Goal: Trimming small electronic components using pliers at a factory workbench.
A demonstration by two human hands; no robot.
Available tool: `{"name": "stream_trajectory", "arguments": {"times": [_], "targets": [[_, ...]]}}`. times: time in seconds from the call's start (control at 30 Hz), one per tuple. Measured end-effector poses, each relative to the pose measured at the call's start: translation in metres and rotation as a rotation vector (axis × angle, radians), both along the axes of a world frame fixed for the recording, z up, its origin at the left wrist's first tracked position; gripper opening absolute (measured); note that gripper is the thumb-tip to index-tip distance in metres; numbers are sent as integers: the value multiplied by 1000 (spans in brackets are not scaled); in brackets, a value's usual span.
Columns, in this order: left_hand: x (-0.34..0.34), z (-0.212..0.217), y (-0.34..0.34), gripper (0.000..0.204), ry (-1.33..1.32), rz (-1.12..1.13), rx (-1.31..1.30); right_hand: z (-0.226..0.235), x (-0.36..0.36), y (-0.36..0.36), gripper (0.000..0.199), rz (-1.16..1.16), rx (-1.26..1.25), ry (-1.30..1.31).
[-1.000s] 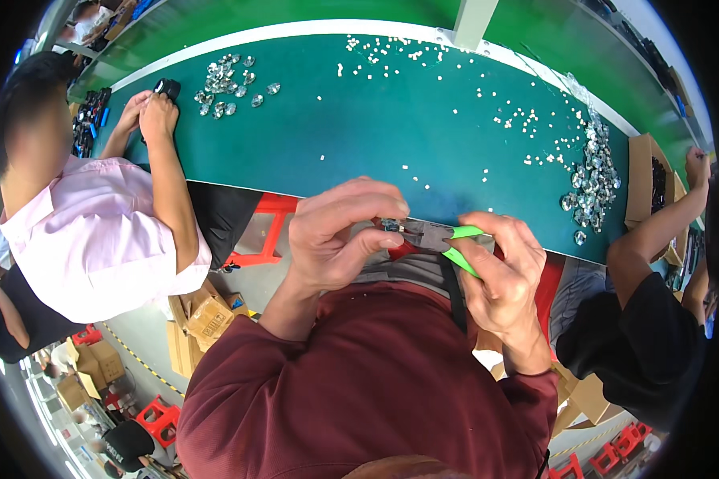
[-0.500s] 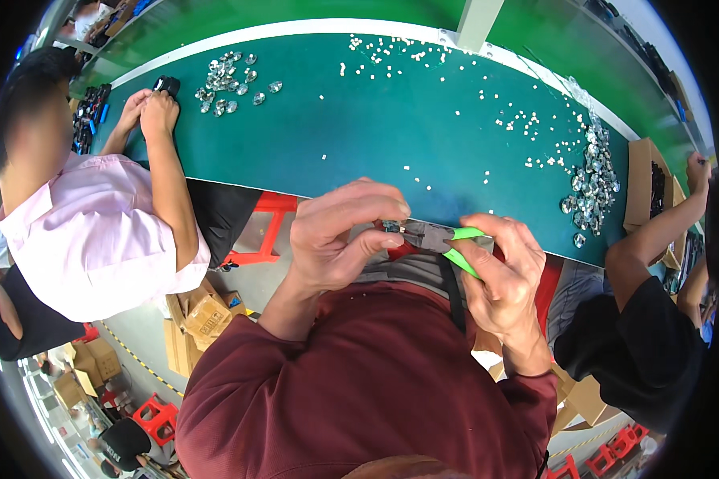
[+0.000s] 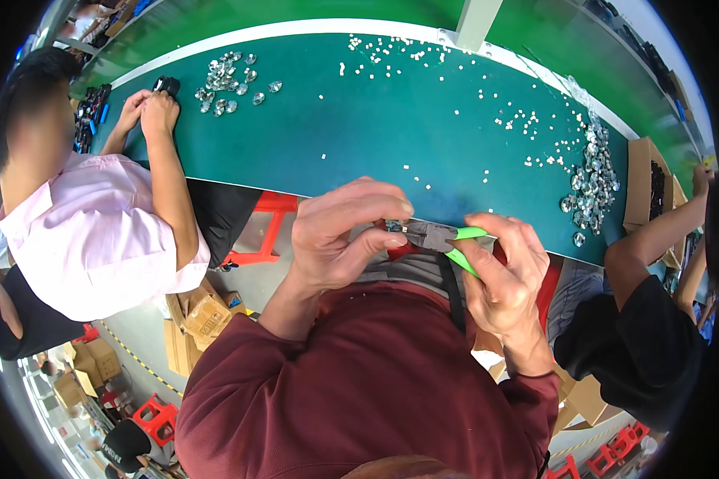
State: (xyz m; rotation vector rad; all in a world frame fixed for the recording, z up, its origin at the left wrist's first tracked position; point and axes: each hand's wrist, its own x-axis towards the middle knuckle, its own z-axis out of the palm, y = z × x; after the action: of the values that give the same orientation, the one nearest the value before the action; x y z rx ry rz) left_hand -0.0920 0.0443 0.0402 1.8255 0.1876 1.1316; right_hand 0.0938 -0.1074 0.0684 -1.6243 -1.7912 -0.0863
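Observation:
My left hand (image 3: 339,235) pinches a small round part (image 3: 392,227), greenish and shiny, between thumb and fingertips; most of it is hidden by the fingers. My right hand (image 3: 505,271) is closed around the green handles of a pair of pliers (image 3: 433,236) with a dark grey head. The jaws point left and reach the small part, close to my left fingertips. Whether they grip it or only touch it I cannot tell. Both hands are held in front of my body, at the near edge of the green table (image 3: 256,136).
Many small white pieces (image 3: 527,124) lie scattered over the table's far and right side. Shiny round parts form a pile (image 3: 595,176) at right and another (image 3: 222,80) at far left. A cardboard box (image 3: 645,184) stands at right. Co-workers sit on both sides.
My right hand and the pliers' handles have shifted very slightly to the right. My left hand keeps its pinch, nearly unmoved.

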Motion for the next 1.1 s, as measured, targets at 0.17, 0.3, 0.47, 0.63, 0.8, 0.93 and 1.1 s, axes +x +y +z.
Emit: {"name": "stream_trajectory", "arguments": {"times": [0.17, 0.3, 0.47, 0.63, 0.8, 0.93, 1.1], "targets": [[-1, 2, -2, 26, -4, -2, -12, 3, -2, 2, 30, 5, -3, -14], [1, 2, -2, 26, -14, -32, -27, 4, -2, 1, 28, 5, -19, -18], [1, 3, -2, 25, -8, -32, -11, 1, -1, -1, 27, -2, -31, 2], [-1, 4, -2, 23, 24, -17, 11, 3, 0, 0, 22, 10, -53, 44], [-26, -9, 16, 18, 181, 156, 9, 20, 23, -15, 21, -153, 168, 245], [-38, -14, 7, 28, -47, -93, -317, 42, 42, -25, 28, -378, 180, 198], [-25, -27, 11, 34, -278, -177, -524, 7, 49, 5, 29, -338, -48, 200]]}}
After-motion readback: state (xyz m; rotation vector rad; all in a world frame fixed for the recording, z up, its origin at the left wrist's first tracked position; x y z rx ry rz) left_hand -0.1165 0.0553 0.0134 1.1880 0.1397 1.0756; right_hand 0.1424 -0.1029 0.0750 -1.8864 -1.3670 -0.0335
